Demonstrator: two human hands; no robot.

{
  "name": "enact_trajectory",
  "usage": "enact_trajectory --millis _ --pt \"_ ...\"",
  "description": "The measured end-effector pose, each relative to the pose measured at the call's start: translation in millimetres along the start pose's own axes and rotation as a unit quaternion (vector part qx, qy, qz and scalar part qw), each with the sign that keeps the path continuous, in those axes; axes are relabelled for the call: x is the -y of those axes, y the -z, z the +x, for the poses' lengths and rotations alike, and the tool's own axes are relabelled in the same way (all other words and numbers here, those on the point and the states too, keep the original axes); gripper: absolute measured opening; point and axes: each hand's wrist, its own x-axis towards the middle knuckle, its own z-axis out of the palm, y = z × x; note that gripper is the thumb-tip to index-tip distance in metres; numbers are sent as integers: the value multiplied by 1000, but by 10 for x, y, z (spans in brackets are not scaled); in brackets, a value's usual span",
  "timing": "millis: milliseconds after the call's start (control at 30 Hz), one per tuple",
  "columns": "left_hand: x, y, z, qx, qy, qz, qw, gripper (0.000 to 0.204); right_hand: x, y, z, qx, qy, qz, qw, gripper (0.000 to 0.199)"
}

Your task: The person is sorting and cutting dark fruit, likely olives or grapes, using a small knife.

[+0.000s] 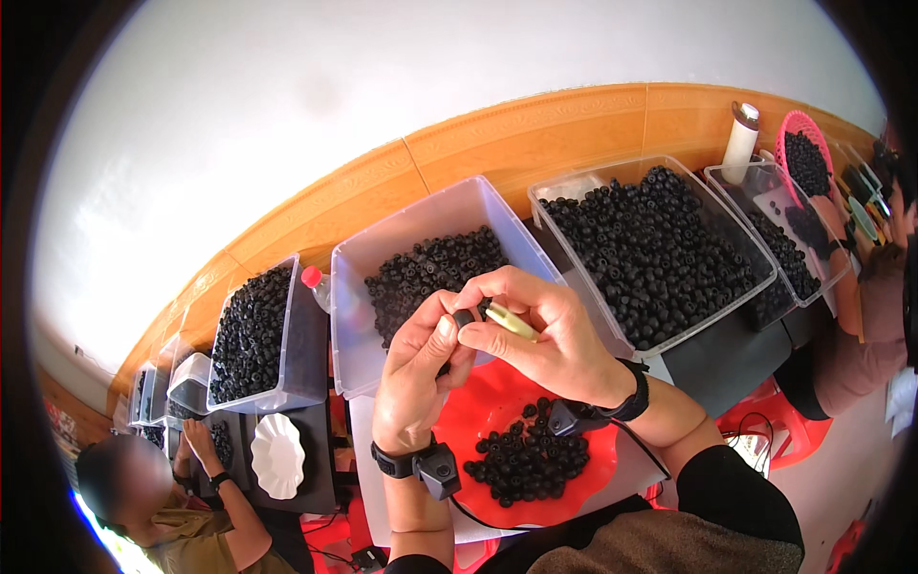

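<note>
My left hand (416, 368) pinches a small black rounded piece (463, 319) between thumb and fingertips. Close against it, my right hand (550, 335) is closed around a pale yellow-green tool (513, 321), shaped like a short flat handle. Something dark shows at the tool's front end; my fingers hide what it is. Both hands are raised over a red scalloped bowl (598, 469), in which many small black ring-like pieces (529, 459) lie heaped. Beyond my hands stands a clear plastic bin (354, 287) with more of these black pieces.
Another clear bin (765, 277) full of black pieces stands to the right, one (296, 325) to the left beside a red-capped bottle (316, 282). A white scalloped dish (278, 456) lies left, near a co-worker (182, 517). Another person (870, 316) works at right by a pink basket (801, 122).
</note>
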Motion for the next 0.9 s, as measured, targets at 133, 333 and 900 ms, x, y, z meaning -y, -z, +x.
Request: enact_trajectory --millis 133,333,900 --pt "35 26 -15 34 24 8 999 24 -7 30 25 26 -40 261 964 11" --pt "31 11 4 41 29 -3 999 23 1 38 26 53 -128 295 946 15" --pt "-24 195 64 -237 -148 183 943 30 81 111 59 -8 -135 261 956 20"
